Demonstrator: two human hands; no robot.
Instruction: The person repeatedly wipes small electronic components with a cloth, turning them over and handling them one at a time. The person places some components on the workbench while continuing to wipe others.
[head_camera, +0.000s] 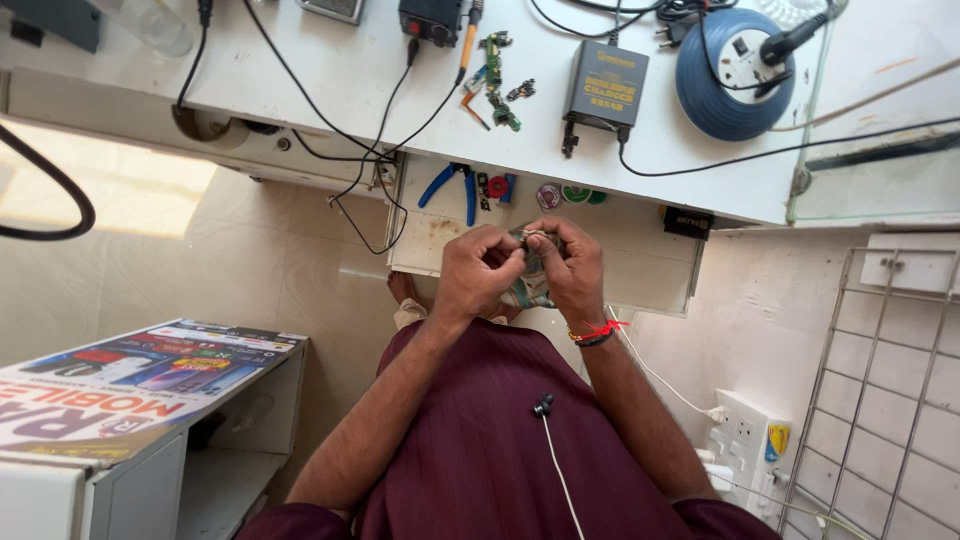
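Two hands up close over the open drawer (620, 265) — left hand (478, 272) and right hand (572, 268) both pinched shut on a small part (530, 262), held near chest ht, prob. for a closer look. Pliers (452, 186) lie in the drawer — worktop (330, 70) beyond.

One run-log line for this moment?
left hand: pinching small part | right hand: same part | open drawer: blue pliers

Single head cam, looking steeply down, fairly close on both hands (525, 268), workbench (340, 70) prob. just ahead
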